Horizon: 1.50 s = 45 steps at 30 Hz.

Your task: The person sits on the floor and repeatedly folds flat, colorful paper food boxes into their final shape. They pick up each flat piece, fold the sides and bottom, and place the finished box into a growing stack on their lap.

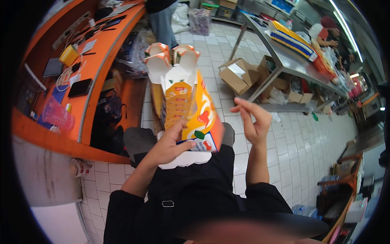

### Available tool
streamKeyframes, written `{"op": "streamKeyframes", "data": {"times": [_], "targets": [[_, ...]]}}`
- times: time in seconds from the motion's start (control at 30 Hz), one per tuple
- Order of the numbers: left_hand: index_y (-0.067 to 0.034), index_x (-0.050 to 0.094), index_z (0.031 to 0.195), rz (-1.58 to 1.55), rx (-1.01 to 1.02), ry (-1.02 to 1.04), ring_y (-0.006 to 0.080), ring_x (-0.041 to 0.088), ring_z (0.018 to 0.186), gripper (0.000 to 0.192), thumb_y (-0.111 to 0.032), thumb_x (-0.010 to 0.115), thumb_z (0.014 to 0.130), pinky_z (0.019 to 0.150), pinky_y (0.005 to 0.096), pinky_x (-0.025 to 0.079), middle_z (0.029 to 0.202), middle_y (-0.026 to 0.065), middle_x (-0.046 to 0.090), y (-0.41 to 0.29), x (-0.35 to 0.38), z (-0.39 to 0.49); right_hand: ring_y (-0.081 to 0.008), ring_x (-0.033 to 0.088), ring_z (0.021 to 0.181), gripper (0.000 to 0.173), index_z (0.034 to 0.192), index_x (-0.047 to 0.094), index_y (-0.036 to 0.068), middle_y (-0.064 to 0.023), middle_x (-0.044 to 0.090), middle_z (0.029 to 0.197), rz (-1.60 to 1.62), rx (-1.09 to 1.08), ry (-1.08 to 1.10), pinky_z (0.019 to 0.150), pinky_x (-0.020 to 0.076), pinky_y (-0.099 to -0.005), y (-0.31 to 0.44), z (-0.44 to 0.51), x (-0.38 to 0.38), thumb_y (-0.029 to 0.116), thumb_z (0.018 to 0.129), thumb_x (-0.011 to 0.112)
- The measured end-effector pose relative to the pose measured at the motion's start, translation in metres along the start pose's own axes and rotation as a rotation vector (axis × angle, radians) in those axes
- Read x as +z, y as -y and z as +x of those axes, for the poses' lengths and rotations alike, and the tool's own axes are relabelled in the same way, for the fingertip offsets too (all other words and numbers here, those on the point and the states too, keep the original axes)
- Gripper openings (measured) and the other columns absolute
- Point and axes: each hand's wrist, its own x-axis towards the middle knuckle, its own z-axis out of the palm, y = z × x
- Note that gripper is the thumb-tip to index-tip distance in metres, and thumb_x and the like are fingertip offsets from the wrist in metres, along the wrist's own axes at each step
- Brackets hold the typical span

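My left hand (172, 143) grips the lower end of a printed orange and yellow paperboard carton (204, 114), held tilted above my lap. My right hand (254, 120) is raised to the right of the carton, apart from it, with nothing in it and its fingers partly bent. Just beyond my left hand runs a row of nested orange cartons (178, 102). Behind them stand white-lined food cartons (186, 59) with their top flaps spread. Below my left hand, a white paperboard flap (186, 160) lies over my lap; what it belongs to is hidden.
On the left, an orange counter (105, 50) holds a black phone (80, 88), cables and a pink plastic cup (58, 114). Cardboard boxes (239, 76) sit beside a steel table (300, 67). A person's legs (163, 23) are ahead; another person (329, 33) is far right.
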Motion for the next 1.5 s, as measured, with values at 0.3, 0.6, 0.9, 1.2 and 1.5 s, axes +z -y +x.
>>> {"op": "streamKeyframes", "data": {"times": [0.3,0.6,0.9,1.2,1.5], "targets": [[0.002,0.044,0.117,-0.026,0.035,-0.397,0.015,0.058,0.103,0.044,0.001,0.063,0.077,0.09,0.029,0.047,0.11,0.0117,0.06,0.005,-0.022,-0.083,-0.0313,0.067,0.09,0.027,0.098,0.071,0.012,-0.0124,0.07,0.095,-0.705,0.442,0.644,0.076,0.0512,-0.042,-0.156,0.163,0.105,0.019,0.083,0.05],[-0.004,0.039,0.108,-0.059,-0.018,-0.259,0.0138,0.057,0.098,0.039,0.001,0.066,0.081,0.088,0.0289,0.046,0.104,0.0106,0.057,0.015,-0.022,-0.059,-0.0292,0.06,0.111,0.034,0.106,0.07,0.012,-0.0131,0.065,0.116,-0.479,0.305,0.558,0.094,0.041,-0.0533,-0.087,0.164,0.196,0.03,0.081,0.055],[0.0,0.043,0.116,-0.058,-0.016,-0.361,0.0135,0.057,0.099,0.039,0.001,0.064,0.083,0.088,0.0266,0.044,0.108,0.0111,0.058,0.026,-0.02,-0.061,-0.0304,0.066,0.093,0.022,0.091,0.074,0.017,-0.0156,0.069,0.094,-0.659,0.663,0.294,0.077,0.0518,-0.0427,-0.124,0.149,0.097,0.015,0.075,0.058],[0.002,0.04,0.129,-0.175,0.043,-0.46,0.0149,0.057,0.103,0.055,0.003,0.065,0.08,0.093,0.0281,0.042,0.115,0.0106,0.056,0.051,-0.013,-0.05,-0.03,0.067,0.085,0.03,0.093,0.074,0.022,-0.0142,0.069,0.088,-0.32,0.264,0.237,0.074,0.0514,-0.0419,-0.037,0.099,0.131,0.01,0.076,0.053],[0.003,0.045,0.126,-0.201,0.231,-0.37,0.0164,0.056,0.106,0.055,0.0,0.071,0.077,0.094,0.0299,0.044,0.116,0.0095,0.057,0.011,-0.006,-0.01,-0.0226,0.061,0.103,0.036,0.116,0.065,0.005,-0.0139,0.064,0.114,0.465,0.268,0.284,0.092,0.0449,-0.0347,-0.02,0.022,0.021,0.02,0.083,0.065]]}}
